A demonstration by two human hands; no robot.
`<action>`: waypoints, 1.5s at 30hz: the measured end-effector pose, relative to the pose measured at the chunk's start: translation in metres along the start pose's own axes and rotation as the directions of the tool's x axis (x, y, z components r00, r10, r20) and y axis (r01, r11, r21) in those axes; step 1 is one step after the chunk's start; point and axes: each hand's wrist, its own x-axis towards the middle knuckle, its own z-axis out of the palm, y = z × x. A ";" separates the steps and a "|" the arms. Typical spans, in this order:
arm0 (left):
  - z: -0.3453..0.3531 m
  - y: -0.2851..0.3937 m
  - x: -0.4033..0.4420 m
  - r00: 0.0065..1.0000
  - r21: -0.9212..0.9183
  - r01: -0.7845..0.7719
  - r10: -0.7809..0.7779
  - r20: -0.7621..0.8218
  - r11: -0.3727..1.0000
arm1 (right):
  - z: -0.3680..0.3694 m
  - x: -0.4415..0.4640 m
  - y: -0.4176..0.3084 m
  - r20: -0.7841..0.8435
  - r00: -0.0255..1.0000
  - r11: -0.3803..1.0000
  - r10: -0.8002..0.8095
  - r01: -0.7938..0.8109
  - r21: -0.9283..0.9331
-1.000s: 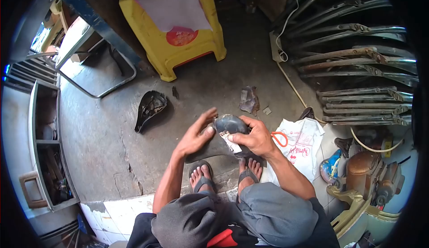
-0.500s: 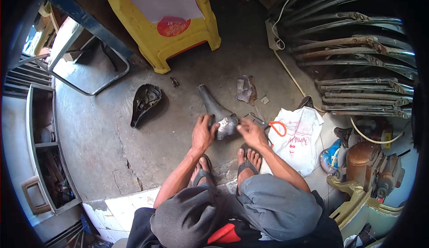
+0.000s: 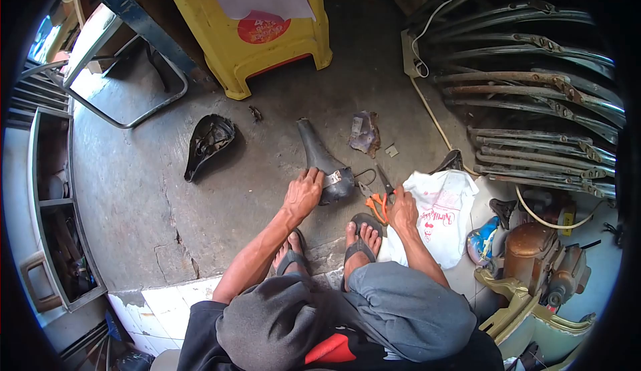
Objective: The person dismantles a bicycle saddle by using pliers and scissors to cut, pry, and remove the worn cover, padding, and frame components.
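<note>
A black bicycle saddle (image 3: 320, 154) lies on the concrete floor, its narrow nose pointing away from me. My left hand (image 3: 304, 194) grips its left edge near the wide rear, fingers closed beside a whitish patch (image 3: 332, 178). To the right, my right hand (image 3: 403, 212) is closed around the handles of a pair of scissors (image 3: 385, 180), whose dark blades point up and left. Orange-handled pliers (image 3: 376, 205) lie between that hand and the saddle. A thin dark wire loop shows by the saddle's rear.
A hollow black saddle cover (image 3: 208, 145) lies at the left. Beyond the saddle is a purplish scrap (image 3: 364, 132). A white printed bag (image 3: 441, 214) lies at the right. A yellow stool (image 3: 267, 57) stands ahead, and metal frames (image 3: 541, 90) are stacked at the right.
My right hand has left the saddle's rear, moved right and taken hold of the scissors, which now point toward the saddle. My left hand stays at the saddle.
</note>
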 end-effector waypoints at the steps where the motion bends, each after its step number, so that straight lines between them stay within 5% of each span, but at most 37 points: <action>1: 0.002 0.003 0.001 1.000 -0.003 0.000 0.000 -0.001 1.000 | 0.002 0.002 0.005 0.092 0.995 0.999 0.030 -0.033 0.030; 3: 0.006 0.002 0.008 0.995 0.074 -0.098 0.098 -0.002 0.992 | -0.001 0.006 0.008 0.067 0.997 1.000 -0.025 0.025 0.006; 5: 0.008 0.003 0.007 0.997 0.070 -0.079 0.078 0.016 0.994 | -0.006 -0.003 0.008 -0.226 0.970 0.958 -0.087 0.144 0.248; 7: 0.008 0.004 0.010 0.999 0.013 -0.048 0.048 0.024 0.999 | -0.021 -0.008 -0.014 -0.173 0.984 0.947 -0.038 0.091 0.309; 9: 0.008 0.006 0.009 0.999 -0.030 -0.030 0.030 0.017 0.999 | -0.020 -0.019 -0.033 0.048 0.992 0.614 -0.116 0.034 0.789; 10: 0.007 0.006 0.011 1.000 -0.065 -0.008 0.009 0.003 0.998 | -0.027 -0.026 -0.044 0.307 0.948 0.556 -0.088 -0.209 0.804; 11: 0.007 0.006 0.012 1.000 -0.066 -0.014 0.015 0.004 0.998 | -0.042 -0.034 -0.061 0.547 0.833 0.488 -0.082 -0.445 0.751; 12: 0.007 0.006 0.012 1.000 -0.072 0.006 -0.006 0.007 0.997 | -0.039 -0.035 -0.066 0.545 0.834 0.487 -0.081 -0.444 0.752; 14: 0.009 0.006 0.010 0.999 -0.074 0.034 -0.034 0.008 0.997 | -0.032 -0.036 -0.072 0.717 0.679 0.307 -0.159 -0.657 0.689; 17: 0.008 0.002 0.010 1.000 -0.084 0.017 -0.019 -0.024 0.996 | -0.033 -0.031 -0.070 0.754 0.623 0.355 -0.208 -0.670 0.652; 25: 0.007 0.006 0.013 1.000 -0.069 0.025 -0.025 -0.005 0.997 | -0.017 -0.029 -0.064 0.774 0.554 0.265 -0.308 -0.731 0.629; 27: 0.006 0.006 0.014 1.000 -0.071 0.029 -0.029 0.004 0.997 | -0.015 -0.028 -0.077 0.730 0.588 0.128 -0.349 -0.741 0.659; 33: 0.008 0.001 0.013 1.000 -0.084 0.023 -0.023 -0.008 0.996 | 0.000 -0.019 -0.076 0.723 0.531 0.149 -0.442 -0.751 0.643; 45: -0.004 0.004 0.010 0.994 -0.298 0.085 -0.104 -0.047 0.951 | -0.011 -0.034 -0.071 0.748 0.557 0.135 -0.362 -0.762 0.633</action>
